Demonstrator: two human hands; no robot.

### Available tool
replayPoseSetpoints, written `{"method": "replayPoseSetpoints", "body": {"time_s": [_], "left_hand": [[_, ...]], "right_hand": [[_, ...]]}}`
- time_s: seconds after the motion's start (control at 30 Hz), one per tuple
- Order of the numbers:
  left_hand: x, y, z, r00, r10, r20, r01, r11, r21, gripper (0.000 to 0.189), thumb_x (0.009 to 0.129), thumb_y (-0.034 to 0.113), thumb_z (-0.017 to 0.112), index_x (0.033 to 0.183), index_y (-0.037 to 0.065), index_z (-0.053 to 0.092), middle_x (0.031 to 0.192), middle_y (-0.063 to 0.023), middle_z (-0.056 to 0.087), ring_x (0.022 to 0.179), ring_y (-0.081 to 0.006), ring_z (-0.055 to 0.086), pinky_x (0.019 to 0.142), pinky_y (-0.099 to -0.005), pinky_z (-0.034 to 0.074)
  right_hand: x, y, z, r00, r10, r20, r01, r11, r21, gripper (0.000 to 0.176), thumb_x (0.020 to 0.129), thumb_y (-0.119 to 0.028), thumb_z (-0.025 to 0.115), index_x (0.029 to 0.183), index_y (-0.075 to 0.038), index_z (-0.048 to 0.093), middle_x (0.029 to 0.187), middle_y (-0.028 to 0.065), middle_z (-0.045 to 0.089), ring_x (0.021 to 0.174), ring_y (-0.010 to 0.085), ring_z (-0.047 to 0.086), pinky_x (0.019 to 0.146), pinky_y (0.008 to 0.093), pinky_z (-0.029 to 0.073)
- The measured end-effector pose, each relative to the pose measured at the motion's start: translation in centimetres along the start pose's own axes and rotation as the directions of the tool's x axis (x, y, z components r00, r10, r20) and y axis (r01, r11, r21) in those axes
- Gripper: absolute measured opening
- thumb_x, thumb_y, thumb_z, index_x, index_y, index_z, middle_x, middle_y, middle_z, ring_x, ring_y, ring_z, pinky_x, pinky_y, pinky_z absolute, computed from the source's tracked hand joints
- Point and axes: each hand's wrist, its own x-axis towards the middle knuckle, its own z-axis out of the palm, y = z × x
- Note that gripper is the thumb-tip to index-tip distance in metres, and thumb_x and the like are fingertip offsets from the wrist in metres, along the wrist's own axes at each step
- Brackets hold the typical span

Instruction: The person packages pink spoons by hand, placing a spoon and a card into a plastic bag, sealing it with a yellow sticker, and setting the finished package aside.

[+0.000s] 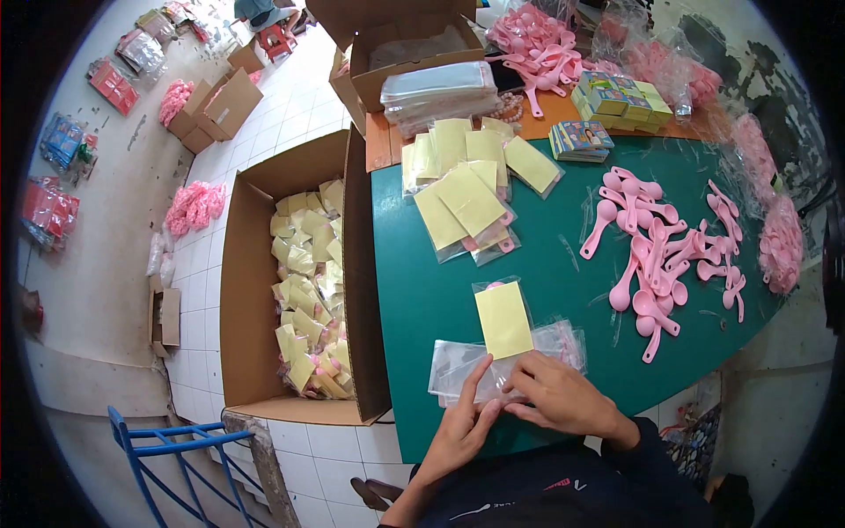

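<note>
In front of me a clear plastic bag (504, 319) holds a pale yellow card, with a bit of pink showing at its top. It lies over a stack of flat clear bags (453, 363) near the table's front edge. My left hand (459, 433) has its index finger stretched to the card's lower left corner, thumb apart. My right hand (559, 393) is closed, its curled fingers at the lower end of the bag. Its fingertips are partly hidden. Filled bags with yellow cards (466, 199) are piled farther up the table. Pink plastic spoons (653, 264) lie heaped at the right.
Left of the green table (563, 264), a large open carton (255, 290) holds many filled bags. Printed card stacks (581, 141), more clear bags (438, 91) and more spoons stand at the back. A blue metal frame (176, 440) stands lower left; a person (264, 13) is far back.
</note>
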Motion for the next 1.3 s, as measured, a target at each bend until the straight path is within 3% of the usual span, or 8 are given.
{"method": "replayPoseSetpoints", "body": {"time_s": [0.17,0.27,0.5,0.6,0.73,0.93,1.2,1.3], "left_hand": [[0.4,-0.3,0.2,0.994,0.11,-0.029,-0.107,0.992,0.072,0.058,0.095,0.013,0.047,0.145,0.011,0.016,0.076,-0.0151,0.064,0.061,-0.0157,0.054,0.061,-0.0309,0.042],[0.5,-0.2,-0.1,0.999,0.046,-0.029,-0.044,0.995,0.085,0.057,0.095,0.013,0.047,0.144,0.01,0.017,0.075,-0.0155,0.063,0.064,-0.0154,0.056,0.063,-0.0302,0.044],[1.2,-0.5,-0.2,0.985,0.164,-0.052,-0.164,0.986,0.013,0.055,0.096,0.013,0.045,0.144,0.009,0.02,0.074,-0.0109,0.063,0.066,-0.0121,0.056,0.062,-0.0269,0.043],[0.9,-0.5,-0.8,0.996,0.094,-0.005,-0.095,0.995,-0.045,0.053,0.096,0.013,0.044,0.144,0.008,0.02,0.08,-0.0131,0.065,0.076,-0.0142,0.061,0.069,-0.0274,0.045],[1.0,-0.7,-0.4,0.982,0.184,-0.049,-0.187,0.981,-0.059,0.052,0.097,0.014,0.041,0.144,0.008,0.02,0.084,-0.0165,0.065,0.081,-0.0198,0.064,0.073,-0.0301,0.046],[0.9,0.5,-0.3,0.979,0.205,-0.015,-0.2,0.965,0.168,0.051,0.097,0.014,0.04,0.144,0.012,0.021,0.079,-0.0158,0.064,0.078,-0.0246,0.065,0.074,-0.0325,0.048],[2.6,-0.7,0.4,0.999,0.042,-0.002,-0.042,0.983,-0.177,0.055,0.093,0.004,0.048,0.142,0.013,0.027,0.08,-0.0098,0.066,0.076,-0.012,0.063,0.068,-0.022,0.047],[3.0,-0.6,1.0,0.999,0.019,-0.048,-0.033,0.951,-0.306,0.052,0.093,0.002,0.046,0.141,0.01,0.029,0.084,-0.0092,0.065,0.083,-0.0136,0.064,0.074,-0.0242,0.05]], "right_hand": [[0.0,-0.1,0.3,0.998,0.044,0.033,-0.044,0.999,-0.007,0.021,0.077,-0.015,0.067,0.086,-0.002,0.054,0.088,0.0119,0.05,0.084,0.03,0.053,0.074,0.0395,0.043],[0.2,-0.1,0.4,0.999,0.033,-0.006,-0.033,0.999,-0.013,0.02,0.077,-0.015,0.068,0.085,-0.002,0.054,0.087,0.0121,0.05,0.083,0.0299,0.053,0.072,0.0389,0.043],[0.3,-0.3,0.0,0.999,0.026,-0.026,-0.024,0.997,0.069,0.022,0.075,-0.013,0.068,0.086,-0.002,0.054,0.088,0.013,0.049,0.085,0.031,0.052,0.074,0.0388,0.043],[0.2,-0.3,-0.3,1.0,0.024,0.005,-0.024,0.988,0.149,0.022,0.074,-0.01,0.068,0.088,-0.001,0.054,0.089,0.0132,0.049,0.087,0.0315,0.052,0.075,0.0394,0.043],[0.3,0.1,-0.5,0.999,0.037,0.028,-0.042,0.979,0.198,0.018,0.077,-0.009,0.064,0.089,-0.001,0.054,0.089,0.0131,0.049,0.086,0.0311,0.053,0.075,0.0397,0.043],[0.4,0.6,-0.7,0.99,0.068,0.124,-0.09,0.979,0.183,0.017,0.075,-0.011,0.064,0.085,-0.003,0.053,0.086,0.012,0.049,0.083,0.0307,0.052,0.073,0.0396,0.042],[-0.3,0.5,0.1,0.969,-0.244,0.037,0.246,0.94,-0.237,0.015,0.077,-0.014,0.061,0.082,-0.003,0.052,0.084,0.0111,0.049,0.081,0.0288,0.051,0.074,0.0385,0.04],[-0.4,1.5,-3.1,0.952,-0.251,0.176,0.248,0.968,0.043,0.013,0.079,-0.012,0.061,0.084,-0.004,0.052,0.081,0.0103,0.048,0.08,0.027,0.052,0.074,0.0363,0.042]]}}
